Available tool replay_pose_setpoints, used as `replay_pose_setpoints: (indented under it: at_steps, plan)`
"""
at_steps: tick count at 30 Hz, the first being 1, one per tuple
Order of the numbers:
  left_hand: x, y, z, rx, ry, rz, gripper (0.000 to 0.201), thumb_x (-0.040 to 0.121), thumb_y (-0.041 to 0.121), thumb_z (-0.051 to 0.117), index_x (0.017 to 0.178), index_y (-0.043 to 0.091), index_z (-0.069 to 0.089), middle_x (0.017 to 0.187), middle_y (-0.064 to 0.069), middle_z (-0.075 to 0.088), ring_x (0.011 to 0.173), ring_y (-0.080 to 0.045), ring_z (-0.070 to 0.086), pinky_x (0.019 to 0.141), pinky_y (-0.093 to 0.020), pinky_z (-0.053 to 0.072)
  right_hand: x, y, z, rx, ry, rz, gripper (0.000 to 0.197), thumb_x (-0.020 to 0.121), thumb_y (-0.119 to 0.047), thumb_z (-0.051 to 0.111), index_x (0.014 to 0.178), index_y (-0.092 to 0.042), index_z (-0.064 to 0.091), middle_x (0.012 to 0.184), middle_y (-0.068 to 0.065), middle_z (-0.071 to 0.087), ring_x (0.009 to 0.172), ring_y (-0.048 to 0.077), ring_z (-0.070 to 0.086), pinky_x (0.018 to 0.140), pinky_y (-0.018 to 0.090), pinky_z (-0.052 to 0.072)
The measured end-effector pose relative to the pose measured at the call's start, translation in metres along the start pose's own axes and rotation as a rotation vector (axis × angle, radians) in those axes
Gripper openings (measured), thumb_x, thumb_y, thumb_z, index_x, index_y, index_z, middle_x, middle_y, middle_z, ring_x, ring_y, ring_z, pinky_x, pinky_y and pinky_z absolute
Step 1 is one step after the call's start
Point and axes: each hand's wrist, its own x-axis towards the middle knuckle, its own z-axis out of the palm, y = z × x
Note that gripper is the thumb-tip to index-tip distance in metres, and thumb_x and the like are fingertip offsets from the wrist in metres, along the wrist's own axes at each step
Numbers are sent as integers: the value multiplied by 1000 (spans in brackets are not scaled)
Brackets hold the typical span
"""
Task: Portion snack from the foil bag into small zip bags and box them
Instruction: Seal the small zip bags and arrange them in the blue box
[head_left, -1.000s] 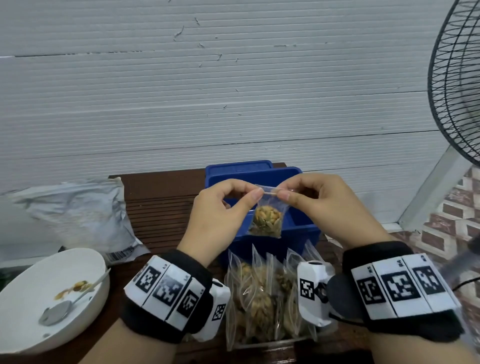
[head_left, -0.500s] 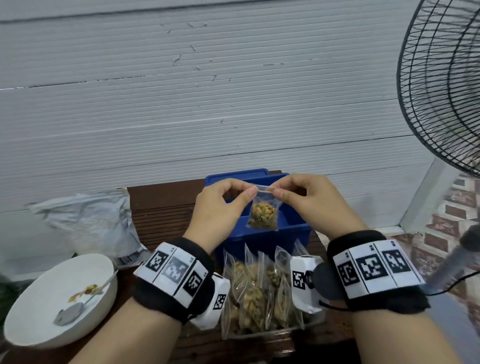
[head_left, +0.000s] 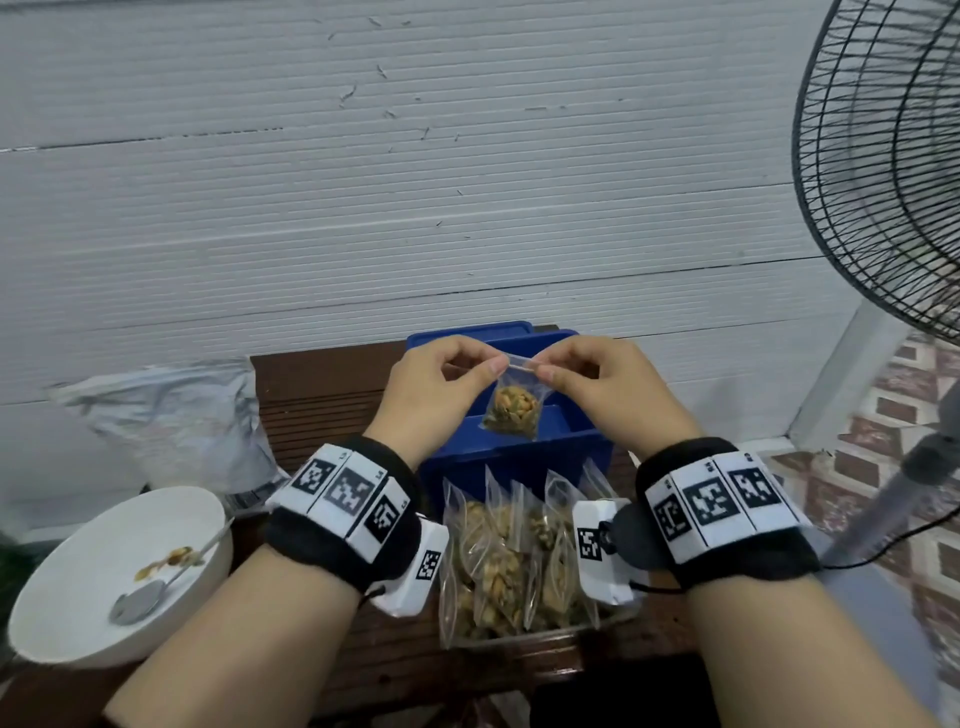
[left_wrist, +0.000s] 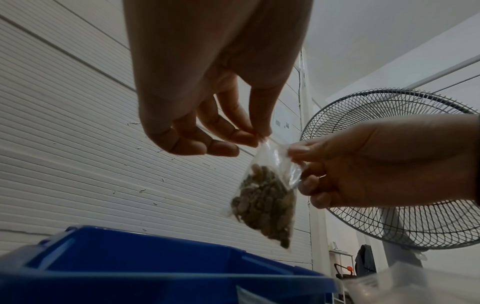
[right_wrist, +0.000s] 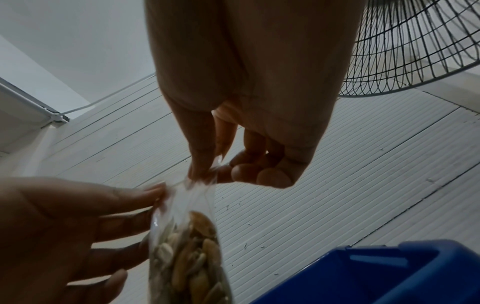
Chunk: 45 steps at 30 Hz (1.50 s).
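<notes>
Left hand and right hand each pinch the zip bag's top edge, above the blue box.

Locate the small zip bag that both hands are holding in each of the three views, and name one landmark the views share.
Head view: small zip bag hangs at centre, pinched at its top by the left hand and right hand.
Left wrist view: right of centre.
Right wrist view: bottom centre, cut off by the lower edge.
Shared landmark: the blue box below it.
</notes>
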Motion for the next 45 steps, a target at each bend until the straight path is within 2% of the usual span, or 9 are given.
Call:
replay_pose_setpoints:
  at_steps: [7, 12, 18, 21, 26, 30, 34, 40, 45]
  plan:
    - [12, -4, -6, 7, -9, -26, 6, 88, 31, 68, 82, 31, 69, 81, 15, 67, 73, 9, 58, 71, -7, 43, 15, -7, 4, -21, -21, 25, 8, 91, -13, 62, 92, -11, 70, 83, 3, 69, 83, 18, 64, 77, 29, 49]
    - [17, 0, -11, -19, -15, -51, 13, 92, 33, 61, 81, 30, 67, 83, 12, 67, 82, -2, 61, 78, -16, 45, 25, -18, 0, -41, -52, 48, 9, 91, -12, 62, 86, -16, 68, 79, 2, 66, 78, 14, 58, 76, 29, 46]
    - [34, -16, -28, 20, 40, -148, 18, 95, 32, 57, 94, 20, 71, 99, 7, 69, 94, -7, 60, 83, -24, 47, 52, -35, -25, -117, -59, 49, 8, 91, -15, 63, 88, -12, 69, 67, -11, 58, 60, -4, 50, 59, 12, 40]
    - [47, -37, -35, 109, 38, -245, 17, 94, 31, 59, 103, 19, 67, 106, 5, 66, 101, -13, 59, 76, -25, 45, 73, -36, -35, -280, -144, 44, 7, 92, -18, 63, 90, -13, 69, 68, -12, 57, 64, -2, 50, 60, 13, 39]
    - [59, -73, -33, 238, 12, -392, 37, 95, 25, 59, 130, 15, 53, 132, -7, 56, 120, -23, 52, 99, -35, 44, 108, -19, -34, -622, -335, 56, 11, 91, -20, 63, 92, -12, 70, 76, -8, 59, 69, 1, 50, 58, 9, 35]
    - [70, -91, -25, 252, -30, -480, 59, 97, 27, 54, 148, 9, 30, 149, -12, 40, 134, -28, 41, 106, -35, 37, 132, 0, -24, -788, -461, 90, 10, 87, -17, 67, 94, -12, 72, 85, -2, 66, 75, 8, 54, 58, 13, 37]
    - [80, -104, -17, 262, -76, -484, 59, 101, 33, 44, 152, 10, 23, 152, -13, 35, 138, -28, 35, 112, -37, 32, 152, 19, -16, -906, -547, 115, 14, 85, -14, 69, 98, -11, 73, 98, 4, 70, 93, 18, 60, 73, 24, 41]
    - [80, -120, -4, 123, -6, -448, 52, 104, 23, 37, 152, 12, 22, 153, -7, 34, 136, -23, 37, 105, -27, 33, 177, 43, -3, -1082, -716, 159, 13, 81, -7, 70, 85, -20, 69, 97, 0, 69, 86, 13, 55, 67, 23, 42]
    - [78, -127, -3, 77, 13, -434, 50, 104, 25, 34, 152, 16, 22, 154, -5, 32, 139, -22, 34, 115, -39, 28, 186, 61, 10, -1166, -762, 154, 18, 79, -3, 67, 88, -17, 74, 97, 3, 71, 93, 21, 63, 71, 25, 44]
